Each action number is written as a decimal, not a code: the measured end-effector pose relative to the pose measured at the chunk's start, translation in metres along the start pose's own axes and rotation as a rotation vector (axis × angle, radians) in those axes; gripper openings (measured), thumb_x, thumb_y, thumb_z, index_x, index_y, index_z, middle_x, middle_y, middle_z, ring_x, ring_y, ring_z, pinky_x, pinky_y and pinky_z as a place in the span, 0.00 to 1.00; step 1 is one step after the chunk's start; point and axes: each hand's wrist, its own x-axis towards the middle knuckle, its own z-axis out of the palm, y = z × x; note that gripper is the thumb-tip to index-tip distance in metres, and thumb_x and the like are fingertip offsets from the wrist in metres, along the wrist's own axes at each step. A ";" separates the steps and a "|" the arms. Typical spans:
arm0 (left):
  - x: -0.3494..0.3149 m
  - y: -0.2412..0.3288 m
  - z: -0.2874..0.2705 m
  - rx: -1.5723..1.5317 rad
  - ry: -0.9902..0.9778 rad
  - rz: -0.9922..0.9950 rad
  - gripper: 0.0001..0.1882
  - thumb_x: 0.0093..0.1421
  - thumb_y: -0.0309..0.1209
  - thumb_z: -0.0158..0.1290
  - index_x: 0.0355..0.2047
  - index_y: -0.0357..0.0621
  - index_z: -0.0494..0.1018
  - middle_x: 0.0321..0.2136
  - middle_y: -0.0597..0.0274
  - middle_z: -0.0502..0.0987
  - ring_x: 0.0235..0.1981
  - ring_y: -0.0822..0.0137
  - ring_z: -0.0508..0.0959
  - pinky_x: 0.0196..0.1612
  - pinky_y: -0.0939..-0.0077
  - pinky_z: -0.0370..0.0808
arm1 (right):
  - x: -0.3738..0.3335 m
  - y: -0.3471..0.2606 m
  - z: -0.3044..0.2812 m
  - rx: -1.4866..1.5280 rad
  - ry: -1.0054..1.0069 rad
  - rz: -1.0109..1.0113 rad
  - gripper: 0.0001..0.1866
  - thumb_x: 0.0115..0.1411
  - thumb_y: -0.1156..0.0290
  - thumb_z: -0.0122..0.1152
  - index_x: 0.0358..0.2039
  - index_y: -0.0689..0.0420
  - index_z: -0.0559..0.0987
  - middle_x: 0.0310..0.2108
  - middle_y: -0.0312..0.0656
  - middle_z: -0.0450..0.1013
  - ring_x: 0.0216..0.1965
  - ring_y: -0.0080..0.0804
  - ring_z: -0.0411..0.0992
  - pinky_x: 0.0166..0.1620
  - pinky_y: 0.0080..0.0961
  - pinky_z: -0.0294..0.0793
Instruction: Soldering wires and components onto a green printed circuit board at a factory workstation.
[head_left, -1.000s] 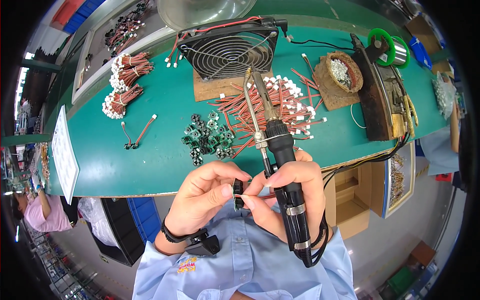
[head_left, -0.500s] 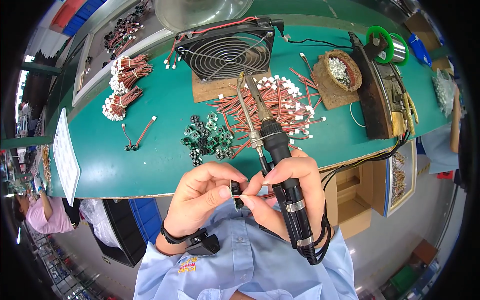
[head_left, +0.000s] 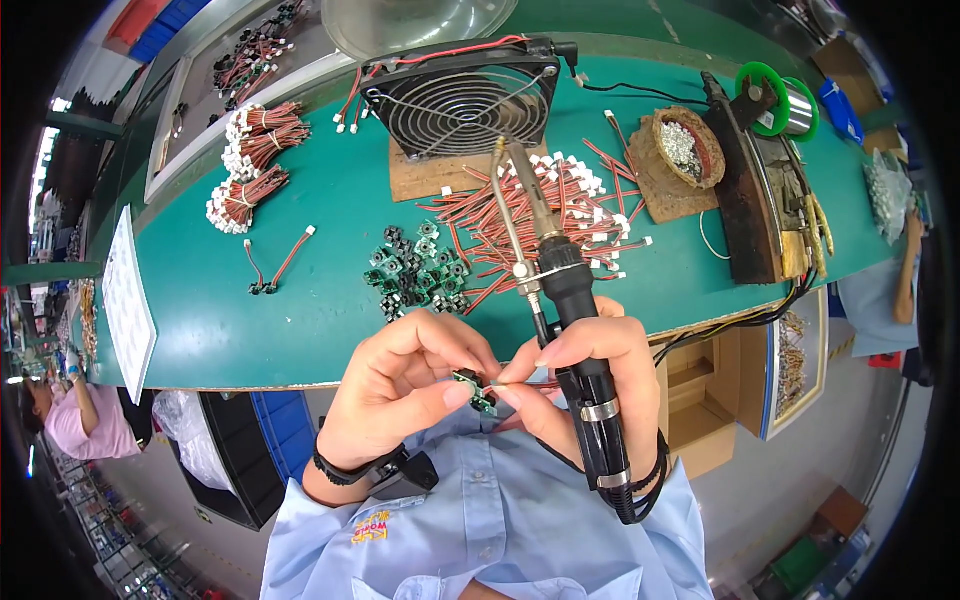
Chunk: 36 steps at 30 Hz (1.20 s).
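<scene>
Between its thumb and fingertips, my left hand (head_left: 385, 385) pinches a small green circuit board (head_left: 483, 400) with a black part on it. My right hand (head_left: 622, 365) carries a black soldering iron (head_left: 568, 290), its metal tip pointing up and away, with a thin solder feed tube (head_left: 507, 215) clamped alongside. The thumb and index finger of that same hand pinch a thin red wire lead (head_left: 540, 384) whose end meets the board's edge. Whether the wire is joined to the board cannot be made out. Beyond my fingers lies a pile of similar circuit boards (head_left: 415, 275).
Many red-and-black wire leads (head_left: 500, 235) lie before a black fan (head_left: 465, 105). Tied wire bundles (head_left: 250, 195) and a finished-looking wired pair (head_left: 265, 288) sit left. At right are a pot of pellets (head_left: 682, 150), an iron stand (head_left: 750, 220) and a solder spool (head_left: 797, 107).
The circuit board has turned in my left fingers, so more of its green face shows. My right hand and the soldering iron have shifted slightly to the right.
</scene>
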 end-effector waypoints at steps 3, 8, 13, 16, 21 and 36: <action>0.000 -0.003 -0.006 -0.013 -0.055 0.022 0.08 0.55 0.23 0.52 0.34 0.37 0.67 0.35 0.52 0.73 0.38 0.66 0.72 0.42 0.73 0.69 | -0.005 -0.002 0.003 0.067 0.062 0.064 0.21 0.41 0.77 0.72 0.36 0.51 0.73 0.28 0.29 0.74 0.25 0.24 0.71 0.43 0.29 0.57; 0.000 -0.006 -0.014 -0.062 -0.105 0.055 0.07 0.57 0.18 0.49 0.36 0.37 0.65 0.40 0.50 0.74 0.44 0.66 0.74 0.48 0.71 0.69 | -0.001 0.001 -0.009 -0.224 -0.013 -0.003 0.24 0.47 0.69 0.70 0.41 0.54 0.67 0.29 0.38 0.75 0.30 0.28 0.68 0.50 0.34 0.56; 0.004 -0.012 -0.020 0.063 0.078 0.175 0.06 0.57 0.19 0.48 0.34 0.39 0.64 0.39 0.50 0.75 0.44 0.65 0.74 0.48 0.70 0.69 | -0.016 0.004 -0.023 -0.478 0.116 -0.167 0.33 0.47 0.54 0.69 0.47 0.57 0.65 0.27 0.39 0.73 0.31 0.31 0.68 0.54 0.42 0.54; 0.005 -0.014 -0.025 0.096 0.166 0.233 0.06 0.57 0.19 0.48 0.33 0.39 0.64 0.38 0.50 0.76 0.43 0.65 0.75 0.48 0.70 0.69 | -0.032 0.006 -0.032 -0.532 0.016 -0.293 0.34 0.44 0.51 0.70 0.46 0.56 0.68 0.25 0.38 0.72 0.29 0.31 0.68 0.53 0.44 0.53; 0.008 -0.017 -0.029 0.198 0.264 0.319 0.06 0.55 0.19 0.48 0.32 0.40 0.63 0.36 0.51 0.76 0.41 0.64 0.76 0.47 0.69 0.70 | -0.043 -0.001 -0.027 -0.480 -0.161 -0.250 0.23 0.36 0.60 0.74 0.36 0.44 0.78 0.24 0.27 0.71 0.28 0.23 0.69 0.52 0.34 0.52; 0.007 -0.016 -0.022 0.292 0.320 0.322 0.06 0.55 0.22 0.50 0.32 0.40 0.64 0.36 0.48 0.76 0.39 0.64 0.76 0.45 0.71 0.70 | -0.042 0.003 -0.017 -0.437 -0.156 -0.238 0.19 0.38 0.63 0.72 0.35 0.45 0.79 0.23 0.26 0.71 0.25 0.21 0.70 0.52 0.31 0.53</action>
